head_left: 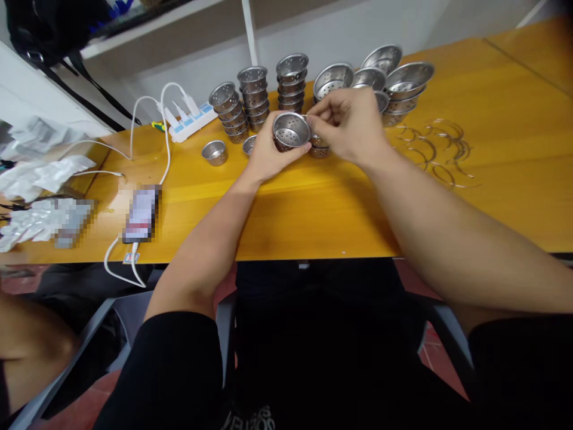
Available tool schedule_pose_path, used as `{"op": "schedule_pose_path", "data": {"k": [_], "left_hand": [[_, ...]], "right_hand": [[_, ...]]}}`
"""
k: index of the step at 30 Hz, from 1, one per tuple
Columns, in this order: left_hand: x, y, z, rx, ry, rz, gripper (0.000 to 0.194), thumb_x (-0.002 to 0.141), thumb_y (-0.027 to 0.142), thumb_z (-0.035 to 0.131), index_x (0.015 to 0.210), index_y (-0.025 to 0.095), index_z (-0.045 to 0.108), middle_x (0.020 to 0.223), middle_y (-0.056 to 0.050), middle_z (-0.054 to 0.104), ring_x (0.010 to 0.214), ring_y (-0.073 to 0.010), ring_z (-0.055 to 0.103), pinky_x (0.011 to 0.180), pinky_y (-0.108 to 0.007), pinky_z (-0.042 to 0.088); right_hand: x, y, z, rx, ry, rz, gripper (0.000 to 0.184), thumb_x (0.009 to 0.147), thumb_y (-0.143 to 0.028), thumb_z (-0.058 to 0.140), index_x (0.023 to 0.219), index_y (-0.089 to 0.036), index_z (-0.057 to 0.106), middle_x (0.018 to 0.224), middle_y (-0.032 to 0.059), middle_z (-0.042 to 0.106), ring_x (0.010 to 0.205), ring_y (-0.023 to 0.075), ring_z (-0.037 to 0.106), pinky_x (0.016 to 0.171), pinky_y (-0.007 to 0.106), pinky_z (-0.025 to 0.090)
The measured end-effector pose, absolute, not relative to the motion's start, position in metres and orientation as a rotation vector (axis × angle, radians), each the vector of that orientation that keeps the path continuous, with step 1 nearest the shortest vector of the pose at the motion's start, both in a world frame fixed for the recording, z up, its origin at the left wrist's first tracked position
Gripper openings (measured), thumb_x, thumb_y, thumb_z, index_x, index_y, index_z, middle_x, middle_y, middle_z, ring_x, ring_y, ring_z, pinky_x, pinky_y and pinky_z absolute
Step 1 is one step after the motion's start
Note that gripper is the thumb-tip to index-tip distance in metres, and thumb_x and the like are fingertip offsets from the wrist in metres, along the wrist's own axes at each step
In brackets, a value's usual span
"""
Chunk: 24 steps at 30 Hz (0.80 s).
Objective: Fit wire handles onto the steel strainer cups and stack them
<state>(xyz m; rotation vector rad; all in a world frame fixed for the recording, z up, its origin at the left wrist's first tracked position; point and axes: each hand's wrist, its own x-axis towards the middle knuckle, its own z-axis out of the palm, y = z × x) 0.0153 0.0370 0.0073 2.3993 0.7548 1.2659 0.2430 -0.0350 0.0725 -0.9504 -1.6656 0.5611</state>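
Note:
My left hand (271, 154) is wrapped around a small perforated metal cup (292, 132), its mouth turned up toward me. Closed in a pinch, my right hand (351, 126) meets the cup's right rim. Something thin and shiny shows at those fingertips, too small to make out. Below the right hand, another perforated cup (319, 151) is partly hidden. Two more small cups are left of my left hand: a single cup (215, 154) and a cup (249, 145) half covered by the hand. Thin curved metal wires (436, 146) lie loose to the right.
Stacks of perforated cups (253, 98) line the back of the table (286, 221), with wider metal bowls (409, 80) at right. A power strip (192, 121) with white cables, a phone (141, 214) and plastic bags (40, 161) are on the left. Another person's leg (33, 352) shows lower left.

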Motion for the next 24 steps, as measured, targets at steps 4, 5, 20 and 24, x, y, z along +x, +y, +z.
{"op": "schedule_pose_path", "data": {"k": [4, 5, 20, 24], "left_hand": [[0.020, 0.032, 0.007, 2.409, 0.726, 1.207, 0.106, 0.088, 0.096, 0.077, 0.162, 0.029, 0.040, 0.151, -0.012, 0.063, 0.140, -0.0338, 0.070, 0.125, -0.055, 0.055], [0.021, 0.031, 0.007, 2.412, 0.716, 1.198, 0.109, 0.087, 0.098, 0.077, 0.163, 0.030, 0.039, 0.152, -0.013, 0.062, 0.140, -0.0342, 0.069, 0.125, -0.055, 0.055], [0.024, 0.009, 0.023, 2.486, 0.740, 1.086, 0.109, 0.083, 0.098, 0.080, 0.157, 0.027, 0.045, 0.152, -0.014, 0.065, 0.143, -0.0360, 0.069, 0.127, -0.056, 0.054], [0.024, 0.005, 0.029, 2.450, 0.758, 1.113, 0.102, 0.083, 0.098, 0.080, 0.149, 0.025, 0.054, 0.145, -0.013, 0.070, 0.136, -0.0343, 0.073, 0.124, -0.056, 0.057]], "right_hand": [[0.243, -0.047, 0.072, -1.017, -1.697, 0.554, 0.026, 0.095, -0.047, 0.099, 0.096, -0.030, 0.079, 0.082, 0.0019, 0.072, 0.072, 0.0214, 0.058, 0.071, 0.040, 0.052], [0.243, -0.049, 0.074, -1.032, -1.700, 0.545, 0.028, 0.095, -0.051, 0.098, 0.095, -0.030, 0.079, 0.082, 0.0026, 0.072, 0.073, 0.0220, 0.058, 0.074, 0.041, 0.053], [0.246, -0.066, 0.088, -1.197, -1.789, 0.603, 0.043, 0.096, -0.084, 0.079, 0.107, -0.043, 0.081, 0.094, 0.0035, 0.082, 0.115, 0.0373, 0.068, 0.093, 0.055, 0.056], [0.244, -0.062, 0.087, -1.124, -1.704, 0.582, 0.041, 0.094, -0.077, 0.086, 0.099, -0.037, 0.078, 0.092, 0.0042, 0.080, 0.091, 0.0301, 0.066, 0.083, 0.050, 0.055]]}}
